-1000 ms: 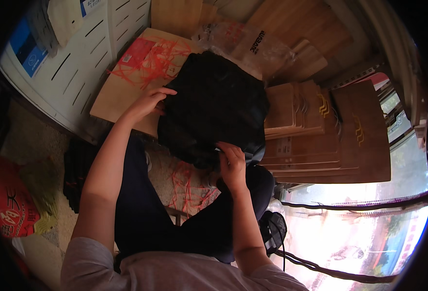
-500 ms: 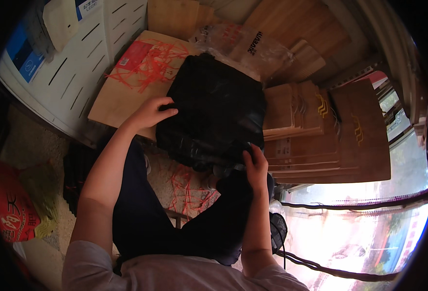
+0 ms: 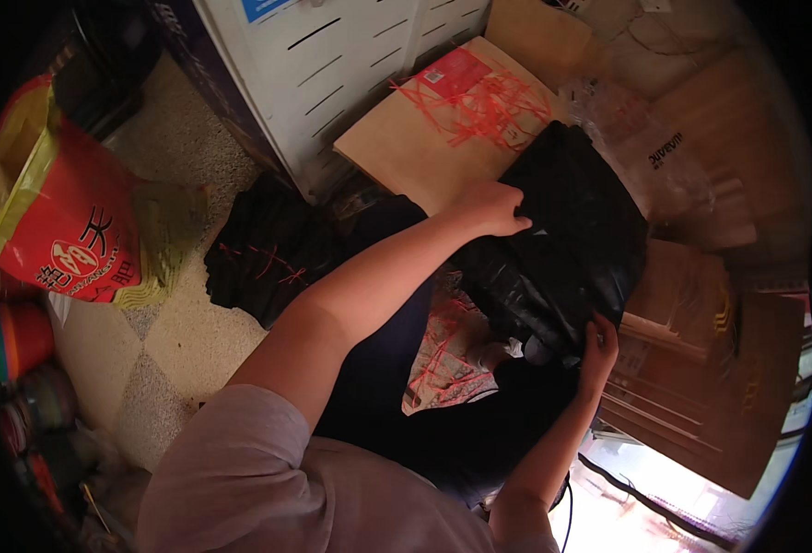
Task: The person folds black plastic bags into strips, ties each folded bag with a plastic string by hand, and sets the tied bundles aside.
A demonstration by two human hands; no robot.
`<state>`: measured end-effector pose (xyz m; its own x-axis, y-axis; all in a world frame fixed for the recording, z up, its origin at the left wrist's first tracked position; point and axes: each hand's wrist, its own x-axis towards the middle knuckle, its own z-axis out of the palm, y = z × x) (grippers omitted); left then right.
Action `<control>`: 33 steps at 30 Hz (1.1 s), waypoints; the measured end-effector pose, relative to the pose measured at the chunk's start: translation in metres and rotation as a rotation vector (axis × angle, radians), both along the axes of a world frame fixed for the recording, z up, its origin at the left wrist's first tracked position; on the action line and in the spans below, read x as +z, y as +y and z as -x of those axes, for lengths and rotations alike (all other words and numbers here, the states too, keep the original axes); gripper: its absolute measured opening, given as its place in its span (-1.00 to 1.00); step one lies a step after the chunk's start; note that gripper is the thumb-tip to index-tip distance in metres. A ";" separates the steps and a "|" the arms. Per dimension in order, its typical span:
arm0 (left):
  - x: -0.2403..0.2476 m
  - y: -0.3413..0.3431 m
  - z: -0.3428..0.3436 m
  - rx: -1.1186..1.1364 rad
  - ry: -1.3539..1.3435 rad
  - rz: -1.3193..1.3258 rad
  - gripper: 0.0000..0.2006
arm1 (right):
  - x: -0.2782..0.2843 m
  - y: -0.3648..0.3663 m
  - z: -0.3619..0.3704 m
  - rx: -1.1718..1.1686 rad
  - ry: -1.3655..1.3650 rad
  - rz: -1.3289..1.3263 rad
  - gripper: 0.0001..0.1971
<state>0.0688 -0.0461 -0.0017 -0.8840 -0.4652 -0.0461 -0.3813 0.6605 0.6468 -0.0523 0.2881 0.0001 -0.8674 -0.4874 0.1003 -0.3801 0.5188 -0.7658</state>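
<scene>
A flat black plastic sheet or stack of bags [image 3: 576,221], glossy and creased, lies over the right part of a pale wooden board [image 3: 406,147] and hangs down toward my knees. My left hand [image 3: 498,208] is closed on its left edge, fingers curled in and thumb pressed against the plastic. Lower down, my right hand [image 3: 599,350] grips the near right edge, its fingertips partly hidden behind the plastic. Loose red plastic strips [image 3: 484,97] lie tangled on the board behind, beside a red label [image 3: 456,72].
Brown cardboard-like sheets [image 3: 747,396] stand stacked at the right. Clear plastic wrap [image 3: 636,138] lies behind the black plastic. A folded black bundle [image 3: 263,244] with red strips is on the floor left of my legs. Farther left stands a red and yellow sack [image 3: 83,217], near stacked coloured tubs [image 3: 19,341].
My view has swung left, so the sack and floor show more and everything sits farther right. Both hands stay on the black plastic, whose near part now looks more bunched and tilted.
</scene>
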 end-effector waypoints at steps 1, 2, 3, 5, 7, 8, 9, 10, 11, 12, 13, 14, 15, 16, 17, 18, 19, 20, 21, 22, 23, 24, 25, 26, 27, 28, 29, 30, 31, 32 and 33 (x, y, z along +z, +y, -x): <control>-0.001 0.007 -0.001 0.030 0.074 -0.014 -0.60 | 0.001 0.001 0.001 0.002 -0.011 -0.007 -0.74; -0.003 0.012 0.001 0.019 0.094 0.070 -0.60 | 0.002 0.000 0.000 0.007 -0.016 -0.011 -0.73; -0.004 0.013 -0.001 0.010 0.112 0.159 -0.60 | 0.003 -0.004 -0.002 0.016 -0.019 -0.011 -0.73; -0.003 0.014 -0.002 0.028 0.149 0.150 -0.63 | 0.002 -0.008 -0.002 0.001 -0.020 -0.012 -0.74; 0.005 0.017 0.001 -0.053 0.012 0.082 -0.67 | 0.006 -0.006 -0.003 0.010 -0.049 -0.040 -0.74; 0.006 0.019 0.004 -0.066 -0.001 0.115 -0.69 | 0.004 -0.002 0.000 -0.006 -0.085 -0.018 -0.75; 0.004 0.017 0.006 -0.084 -0.039 0.156 -0.68 | 0.010 -0.010 -0.008 -0.004 -0.034 -0.039 -0.76; 0.004 0.017 0.005 -0.078 -0.037 0.159 -0.68 | 0.017 -0.017 -0.016 -0.012 -0.039 -0.042 -0.77; 0.010 0.020 0.004 -0.043 0.003 0.209 -0.67 | 0.011 -0.010 -0.008 -0.004 -0.061 -0.013 -0.77; 0.014 0.019 0.003 -0.044 -0.013 0.254 -0.65 | 0.004 -0.012 -0.007 -0.003 -0.103 0.055 -0.78; 0.014 0.020 -0.001 -0.008 0.086 0.347 -0.63 | 0.003 -0.015 -0.008 -0.013 -0.126 0.067 -0.79; 0.012 0.020 -0.002 -0.060 0.222 0.353 -0.59 | 0.004 -0.019 -0.009 -0.052 -0.159 0.075 -0.79; 0.009 0.022 0.000 -0.163 0.367 0.311 -0.56 | 0.004 -0.018 -0.007 -0.071 -0.173 0.072 -0.77; 0.007 0.024 0.001 -0.264 0.503 0.268 -0.53 | 0.001 -0.017 -0.005 -0.071 -0.149 0.079 -0.77; 0.010 0.031 0.002 -0.405 0.509 0.208 -0.47 | 0.000 -0.013 -0.002 -0.075 -0.123 0.084 -0.76; 0.011 0.040 0.001 -0.497 0.485 0.163 -0.47 | 0.001 -0.011 0.000 -0.113 -0.109 0.105 -0.76; 0.012 0.048 0.002 -0.588 0.456 0.121 -0.47 | 0.002 -0.008 0.002 -0.112 -0.136 0.118 -0.76; 0.010 0.050 0.000 -0.603 0.422 0.152 -0.48 | 0.000 -0.010 0.002 -0.099 -0.172 0.133 -0.76; 0.009 0.054 0.002 -0.620 0.392 0.182 -0.48 | 0.003 -0.011 0.002 -0.127 -0.163 0.154 -0.76; 0.010 0.058 0.004 -0.587 0.354 0.181 -0.47 | 0.007 -0.011 0.001 -0.110 -0.201 0.198 -0.76; 0.011 0.062 0.007 -0.614 0.359 0.194 -0.47 | 0.011 -0.011 0.001 -0.088 -0.239 0.241 -0.76; 0.012 0.065 0.009 -0.588 0.329 0.229 -0.47 | 0.016 -0.011 0.000 -0.073 -0.257 0.245 -0.74; 0.013 0.067 0.012 -0.559 0.300 0.264 -0.47 | 0.021 -0.012 -0.002 -0.072 -0.273 0.282 -0.76; 0.012 0.070 0.014 -0.552 0.304 0.325 -0.48 | 0.023 -0.008 0.000 -0.122 -0.188 0.266 -0.77; 0.013 0.072 0.017 -0.573 0.307 0.335 -0.48 | 0.024 -0.005 0.002 -0.171 -0.106 0.247 -0.78; 0.013 0.072 0.019 -0.543 0.327 0.305 -0.48 | 0.018 0.000 0.008 -0.266 -0.053 0.277 -0.76; 0.012 0.069 0.018 -0.503 0.337 0.277 -0.48 | 0.035 -0.002 0.005 -0.361 -0.129 0.206 -0.71; 0.016 0.069 0.018 -0.486 0.391 0.306 -0.48 | 0.037 0.004 0.012 -0.375 -0.283 0.218 -0.62; 0.020 0.068 0.017 -0.502 0.391 0.315 -0.48 | 0.039 0.009 0.019 -0.384 -0.439 0.231 -0.54; 0.022 0.067 0.015 -0.485 0.400 0.290 -0.47 | 0.043 0.010 0.025 -0.393 -0.441 0.244 -0.54; 0.023 0.066 0.013 -0.466 0.408 0.266 -0.47 | 0.047 0.009 0.030 -0.332 -0.622 0.181 -0.42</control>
<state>0.0553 0.0196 0.0218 -0.9175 0.0201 0.3971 0.2227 0.8534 0.4714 -0.0827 0.2976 0.0470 -0.8896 -0.2112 -0.4050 0.3086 0.3757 -0.8739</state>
